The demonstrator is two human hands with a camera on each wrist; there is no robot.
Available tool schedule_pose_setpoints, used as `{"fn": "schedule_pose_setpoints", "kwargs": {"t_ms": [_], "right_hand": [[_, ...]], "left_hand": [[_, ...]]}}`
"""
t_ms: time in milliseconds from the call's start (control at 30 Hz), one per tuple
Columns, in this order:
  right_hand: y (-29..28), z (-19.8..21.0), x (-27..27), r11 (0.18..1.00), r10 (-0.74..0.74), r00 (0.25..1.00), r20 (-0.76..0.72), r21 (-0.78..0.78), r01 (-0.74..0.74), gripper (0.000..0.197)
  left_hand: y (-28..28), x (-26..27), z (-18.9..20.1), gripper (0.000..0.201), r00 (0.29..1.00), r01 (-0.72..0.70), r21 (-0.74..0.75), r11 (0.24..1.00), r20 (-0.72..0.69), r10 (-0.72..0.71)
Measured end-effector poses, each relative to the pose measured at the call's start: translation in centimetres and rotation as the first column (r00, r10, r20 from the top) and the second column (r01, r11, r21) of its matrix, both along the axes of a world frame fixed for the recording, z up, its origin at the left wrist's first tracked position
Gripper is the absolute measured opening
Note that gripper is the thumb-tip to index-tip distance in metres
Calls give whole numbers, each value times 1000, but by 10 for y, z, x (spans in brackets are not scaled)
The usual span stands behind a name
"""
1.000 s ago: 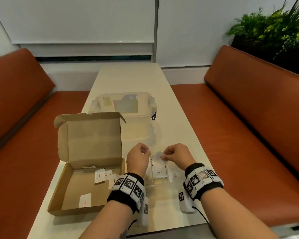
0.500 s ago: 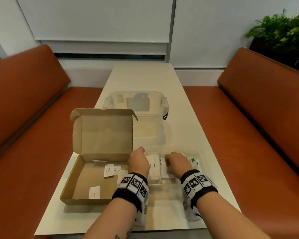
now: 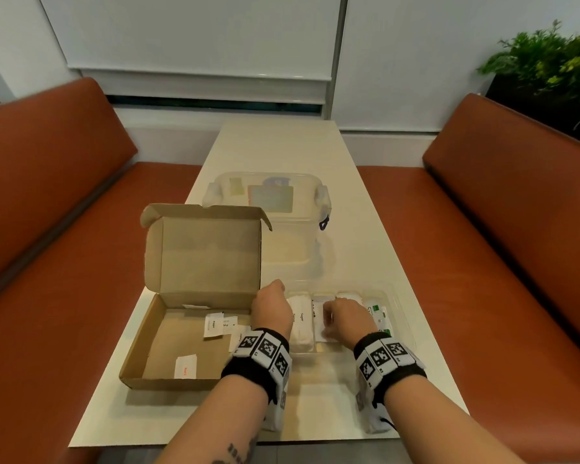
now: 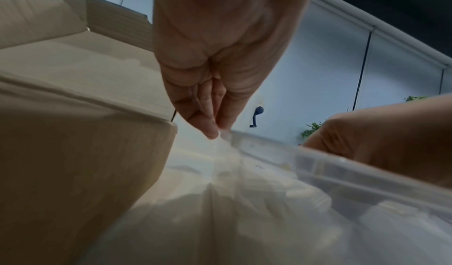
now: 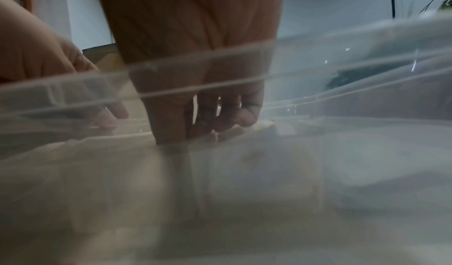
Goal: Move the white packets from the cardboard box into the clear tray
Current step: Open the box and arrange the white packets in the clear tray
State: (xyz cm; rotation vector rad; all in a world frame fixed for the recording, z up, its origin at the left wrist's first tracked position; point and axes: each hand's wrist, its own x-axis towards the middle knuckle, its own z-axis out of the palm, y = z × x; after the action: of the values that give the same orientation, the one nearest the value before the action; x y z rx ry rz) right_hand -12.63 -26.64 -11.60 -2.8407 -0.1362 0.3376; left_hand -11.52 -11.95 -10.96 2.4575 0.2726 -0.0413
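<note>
Just above the near end of the counter (image 3: 365, 229), both hands worked at the clear tray (image 3: 400, 316), backs up, each wrist wrapped in a black band with black-and-white square markers. The left hand (image 3: 271, 308) sat at the tray's left end, beside the cardboard box (image 3: 138, 360); in the left wrist view its thumb and fingers (image 4: 205, 122) were drawn together, pinching the tray's far left corner. The right hand (image 3: 344, 321) reached down inside the tray with its fingers (image 5: 244, 114) curled, tips pressed onto a white packet (image 3: 318, 324) in a middle compartment; whether it actually gripped that packet, I could not tell.

Packets stood packed in the tray's compartments: one sugar packet (image 3: 301, 318) read "Sugar", and packets with green print (image 3: 380, 313) filled the right end. Four loose packets (image 3: 214, 324) lay in the open box; one seemed to read "Pepper", and the nearest (image 3: 185, 366) carried red print too small to read. Behind stood a lidded clear tub (image 3: 268, 195).
</note>
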Motion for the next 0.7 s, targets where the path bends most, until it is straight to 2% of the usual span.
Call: {"fn": "schedule_pose_setpoints", "kwargs": {"t_ms": [133, 267, 400, 467, 567, 700], "right_hand": [[10, 19, 0, 991, -52, 995, 80, 131, 41, 16], [39, 44, 4, 966, -90, 978, 188, 255, 40, 13], [90, 59, 8, 937, -4, 989, 146, 345, -47, 12], [119, 59, 11, 947, 71, 991, 114, 303, -103, 12], [162, 50, 20, 965, 200, 978, 57, 162, -207, 20], [206, 38, 28, 941, 334, 940, -68, -30, -337, 24]], "left_hand": [[3, -4, 7, 26, 1000, 5, -28, 1000, -12, -6], [16, -6, 21, 24, 1000, -8, -124, 992, 19, 11], [58, -4, 37, 20, 994, -104, -165, 981, -32, 100], [87, -4, 38, 21, 982, -189, -169, 967, -61, 181], [132, -10, 33, 20, 955, -296, -186, 937, -54, 291], [170, -20, 19, 26, 922, -386, -219, 896, -83, 377]]}}
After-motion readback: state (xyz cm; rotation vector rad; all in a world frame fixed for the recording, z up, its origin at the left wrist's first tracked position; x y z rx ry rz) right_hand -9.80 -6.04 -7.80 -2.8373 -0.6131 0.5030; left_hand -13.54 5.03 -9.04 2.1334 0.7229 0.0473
